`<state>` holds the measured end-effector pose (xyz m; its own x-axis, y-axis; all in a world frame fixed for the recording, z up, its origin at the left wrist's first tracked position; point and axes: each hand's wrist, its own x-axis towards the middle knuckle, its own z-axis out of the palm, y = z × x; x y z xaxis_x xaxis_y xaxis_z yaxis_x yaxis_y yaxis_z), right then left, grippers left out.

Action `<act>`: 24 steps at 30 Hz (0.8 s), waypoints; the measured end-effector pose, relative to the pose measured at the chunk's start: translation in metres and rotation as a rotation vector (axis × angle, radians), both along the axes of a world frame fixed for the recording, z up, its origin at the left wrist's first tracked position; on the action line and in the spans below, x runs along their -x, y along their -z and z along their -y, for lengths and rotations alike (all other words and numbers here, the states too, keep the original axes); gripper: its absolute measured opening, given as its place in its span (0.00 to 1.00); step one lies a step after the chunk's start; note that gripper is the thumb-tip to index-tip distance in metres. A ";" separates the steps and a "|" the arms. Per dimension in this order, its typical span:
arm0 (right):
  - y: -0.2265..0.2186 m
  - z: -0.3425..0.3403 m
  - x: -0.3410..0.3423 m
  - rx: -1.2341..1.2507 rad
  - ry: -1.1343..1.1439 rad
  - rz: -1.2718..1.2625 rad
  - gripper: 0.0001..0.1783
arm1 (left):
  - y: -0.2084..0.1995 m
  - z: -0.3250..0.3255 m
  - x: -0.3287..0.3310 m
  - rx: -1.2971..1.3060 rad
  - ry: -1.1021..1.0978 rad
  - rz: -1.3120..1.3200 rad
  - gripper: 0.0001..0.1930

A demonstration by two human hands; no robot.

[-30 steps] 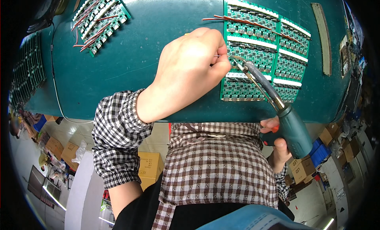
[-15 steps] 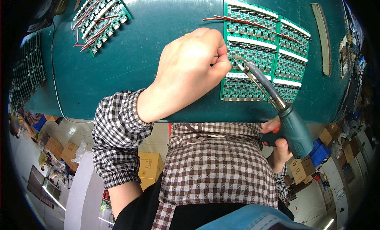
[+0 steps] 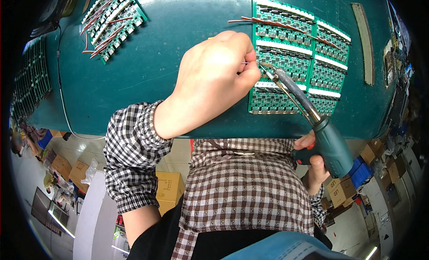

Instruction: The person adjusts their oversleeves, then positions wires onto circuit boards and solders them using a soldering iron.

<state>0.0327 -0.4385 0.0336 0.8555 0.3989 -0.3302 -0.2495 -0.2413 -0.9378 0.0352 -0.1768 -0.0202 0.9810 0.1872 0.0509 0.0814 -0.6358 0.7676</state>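
My left hand (image 3: 216, 74) is closed in a pinch on a thin wire (image 3: 245, 63), at the left edge of a panel of green circuit boards (image 3: 283, 65). My right hand (image 3: 315, 164) grips the dark green handle of a soldering gun (image 3: 331, 146). Its metal barrel slants up and left, and the tip lies beside my left fingertips, over the left side of the panel. A thin tube alongside the barrel ends near the tip. Red and white wires (image 3: 277, 24) lie across the upper boards. My left fingers hide the wire's far end.
A second board panel with wires (image 3: 114, 25) lies at the upper left of the green table (image 3: 156, 72). More boards (image 3: 31, 81) stand at the far left edge, near a cable (image 3: 62, 99). A curved strip (image 3: 363, 43) lies right of the panel. Cardboard boxes (image 3: 169, 188) stand below.
The soldering gun has shifted very slightly up and left, its tip moving closer to my left fingertips. My left hand has barely moved and keeps its pinch.
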 end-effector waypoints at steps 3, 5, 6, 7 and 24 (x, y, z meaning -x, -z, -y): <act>0.000 -0.001 0.000 0.000 0.005 -0.007 0.36 | 0.000 0.000 0.000 0.000 0.001 0.000 0.05; 0.001 -0.002 0.002 -0.007 0.032 0.002 0.36 | 0.000 0.000 0.000 -0.002 0.004 0.000 0.05; 0.001 -0.002 0.003 -0.014 0.059 0.010 0.35 | 0.000 0.000 0.000 -0.004 0.003 -0.005 0.05; 0.001 -0.002 0.003 -0.013 0.058 0.010 0.35 | 0.000 0.000 0.000 -0.006 0.002 -0.010 0.05; -0.005 -0.003 -0.001 0.045 0.120 0.027 0.36 | -0.001 0.001 -0.002 0.009 0.000 -0.017 0.05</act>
<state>0.0336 -0.4359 0.0389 0.9050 0.2787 -0.3214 -0.2535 -0.2536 -0.9335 0.0376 -0.1781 -0.0190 0.9817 0.1875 0.0321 0.0948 -0.6288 0.7718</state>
